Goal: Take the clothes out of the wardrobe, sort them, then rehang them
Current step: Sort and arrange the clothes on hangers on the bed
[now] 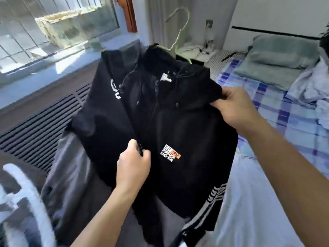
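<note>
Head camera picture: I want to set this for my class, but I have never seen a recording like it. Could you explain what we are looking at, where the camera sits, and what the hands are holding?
There is no machine here, only a person's two bare hands. The single picture comes from a wide-angle camera worn on the person's head, looking forward and down, so the arms reach in from the bottom edge.

Both hands hold up a black hooded jacket on a pale green hanger. The left hand pinches the jacket's front edge; the right hand grips its shoulder. A small white and orange patch sits on the chest.

To the right lies a bed with a blue checked sheet and a grey-green pillow. To the left is a window.
</note>
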A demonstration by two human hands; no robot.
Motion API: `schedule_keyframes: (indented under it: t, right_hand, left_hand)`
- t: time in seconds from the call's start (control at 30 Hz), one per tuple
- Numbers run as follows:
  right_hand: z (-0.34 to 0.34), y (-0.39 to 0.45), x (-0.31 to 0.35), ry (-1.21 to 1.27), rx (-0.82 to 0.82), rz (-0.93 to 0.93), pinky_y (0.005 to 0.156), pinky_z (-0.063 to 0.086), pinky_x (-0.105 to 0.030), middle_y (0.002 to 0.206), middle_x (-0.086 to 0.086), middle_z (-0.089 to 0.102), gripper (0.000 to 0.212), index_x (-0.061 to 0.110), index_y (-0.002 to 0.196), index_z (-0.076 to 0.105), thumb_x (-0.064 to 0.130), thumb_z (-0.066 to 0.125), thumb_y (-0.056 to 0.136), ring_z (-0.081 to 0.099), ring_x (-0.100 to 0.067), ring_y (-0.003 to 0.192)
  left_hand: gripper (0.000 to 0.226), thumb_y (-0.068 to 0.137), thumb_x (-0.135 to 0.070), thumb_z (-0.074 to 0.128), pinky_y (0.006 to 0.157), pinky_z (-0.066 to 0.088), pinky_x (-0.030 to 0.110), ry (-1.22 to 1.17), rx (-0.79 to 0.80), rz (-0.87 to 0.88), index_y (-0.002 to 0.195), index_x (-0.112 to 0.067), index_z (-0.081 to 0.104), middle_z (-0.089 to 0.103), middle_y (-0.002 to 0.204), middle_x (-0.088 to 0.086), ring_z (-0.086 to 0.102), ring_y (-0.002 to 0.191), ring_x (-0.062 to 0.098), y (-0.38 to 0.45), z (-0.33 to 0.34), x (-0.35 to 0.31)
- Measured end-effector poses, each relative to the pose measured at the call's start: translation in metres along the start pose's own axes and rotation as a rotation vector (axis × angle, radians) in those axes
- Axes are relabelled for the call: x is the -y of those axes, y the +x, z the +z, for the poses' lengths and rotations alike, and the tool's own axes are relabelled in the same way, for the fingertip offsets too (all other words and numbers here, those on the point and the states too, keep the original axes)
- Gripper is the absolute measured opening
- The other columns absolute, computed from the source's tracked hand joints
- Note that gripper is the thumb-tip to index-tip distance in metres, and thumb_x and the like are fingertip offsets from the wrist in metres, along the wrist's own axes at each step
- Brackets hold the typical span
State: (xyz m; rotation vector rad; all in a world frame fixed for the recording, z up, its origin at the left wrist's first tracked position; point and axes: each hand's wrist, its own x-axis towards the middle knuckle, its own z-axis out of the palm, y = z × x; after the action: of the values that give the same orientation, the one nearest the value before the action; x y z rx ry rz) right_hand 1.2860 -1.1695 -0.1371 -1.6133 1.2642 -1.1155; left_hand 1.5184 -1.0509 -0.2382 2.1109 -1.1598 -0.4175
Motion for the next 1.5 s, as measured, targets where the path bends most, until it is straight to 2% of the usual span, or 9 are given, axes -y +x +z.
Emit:
schedule_keyframes:
  t: [0.17, 0.33, 0.57, 0.8, 0.93, 1.07, 1.27, 1.33, 1.5]
  right_hand:
    - [0.052, 0.138, -0.246, -0.721, -0.093, 0.248, 0.078, 0.049, -0.041, 0.104, -0.021, 0.068, 0.026, 0.014, 0.106, 0.068, 0.032, 0.055, 0.093, 0.063, -0.037, 0.100]
    - [0.087, 0.101, -0.458, -0.817, -0.040, 0.693, 0.116, 0.022, -0.047, 0.149, -0.021, 0.038, 0.062, 0.020, 0.154, 0.025, 0.041, 0.045, 0.100, 0.033, -0.040, 0.137]
    - [0.108, -0.136, -0.468, -0.672, -0.200, 0.968, 0.115, 0.029, -0.048, 0.148, -0.011, 0.040, 0.072, 0.016, 0.148, 0.037, 0.048, 0.062, 0.088, 0.033, -0.031, 0.138]
    - [0.141, -0.207, -0.430, -0.268, -0.292, 1.223, 0.089, 0.054, -0.040, 0.117, 0.001, 0.063, 0.047, 0.025, 0.125, 0.055, 0.029, 0.073, 0.081, 0.063, -0.016, 0.102]
    - [0.123, -0.201, -0.400, -0.112, -0.529, 1.278, 0.068, 0.047, -0.033, 0.097, -0.008, 0.069, 0.019, 0.013, 0.106, 0.061, 0.011, 0.066, 0.088, 0.065, -0.021, 0.081]
    - [0.107, -0.167, -0.328, 0.039, -0.397, 1.164, 0.081, 0.057, -0.043, 0.102, 0.000, 0.072, 0.026, 0.029, 0.115, 0.060, 0.021, 0.065, 0.091, 0.071, -0.019, 0.090]
    - [0.115, -0.092, -0.226, 0.504, 0.064, 0.901, 0.086, 0.057, -0.050, 0.107, -0.014, 0.074, 0.030, 0.031, 0.130, 0.057, 0.023, 0.051, 0.102, 0.072, -0.034, 0.096]
    - [0.131, -0.080, -0.232, 0.353, 0.119, 0.882, 0.084, 0.058, -0.041, 0.103, -0.011, 0.075, 0.030, 0.025, 0.130, 0.058, 0.020, 0.052, 0.102, 0.072, -0.029, 0.090]
    - [0.158, -0.103, -0.287, -0.256, 0.331, 1.028, 0.086, 0.047, -0.029, 0.127, -0.005, 0.063, 0.038, 0.014, 0.134, 0.056, 0.023, 0.048, 0.098, 0.061, -0.023, 0.110]
  left_hand:
    - [0.008, 0.092, -0.029, 0.053, 0.074, 0.044, 0.038, 0.130, 0.343, 0.021, 0.098, -0.024, 0.052, 0.063, 0.096, -0.003, 0.060, 0.088, 0.024, 0.086, 0.185, 0.084]
    - [0.066, 0.094, -0.058, 0.039, 0.120, 0.024, 0.046, 0.573, 0.739, 0.407, 0.151, -0.024, 0.045, 0.041, 0.158, 0.009, 0.035, 0.147, 0.035, 0.088, 0.345, 0.235]
    - [0.067, 0.096, -0.054, 0.033, 0.121, 0.010, 0.051, 0.616, 0.735, 0.509, 0.157, -0.026, 0.034, 0.025, 0.165, 0.012, 0.018, 0.153, 0.039, 0.076, 0.365, 0.281]
    - [0.044, 0.085, -0.023, 0.059, 0.106, 0.043, 0.045, 0.292, 0.693, 0.436, 0.128, -0.018, 0.064, 0.054, 0.136, 0.007, 0.047, 0.125, 0.031, 0.017, 0.328, 0.240]
    - [0.029, 0.094, -0.029, 0.069, 0.092, 0.045, 0.020, -0.210, 1.267, -0.123, 0.119, -0.039, 0.057, 0.063, 0.108, -0.032, 0.057, 0.102, -0.012, -0.019, 0.280, 0.172]
    - [0.079, 0.085, -0.042, 0.077, 0.109, 0.040, 0.021, -0.230, 1.690, -0.059, 0.149, -0.051, 0.031, 0.047, 0.143, -0.032, 0.047, 0.128, -0.012, -0.026, 0.254, 0.125]
    - [0.049, 0.080, 0.013, 0.051, 0.089, 0.058, 0.040, -0.373, 1.321, -0.320, 0.117, -0.015, 0.068, 0.075, 0.110, 0.011, 0.072, 0.101, 0.022, 0.082, 0.182, 0.115]
    - [0.043, 0.087, 0.008, 0.049, 0.076, 0.055, 0.029, -0.033, 1.160, -0.319, 0.112, -0.021, 0.067, 0.076, 0.103, 0.007, 0.072, 0.090, 0.020, 0.137, 0.163, 0.150]
    - [0.061, 0.093, -0.030, 0.049, 0.110, 0.035, 0.053, 0.978, 0.786, -0.202, 0.151, -0.023, 0.032, 0.034, 0.154, 0.018, 0.035, 0.139, 0.040, 0.167, 0.159, 0.232]
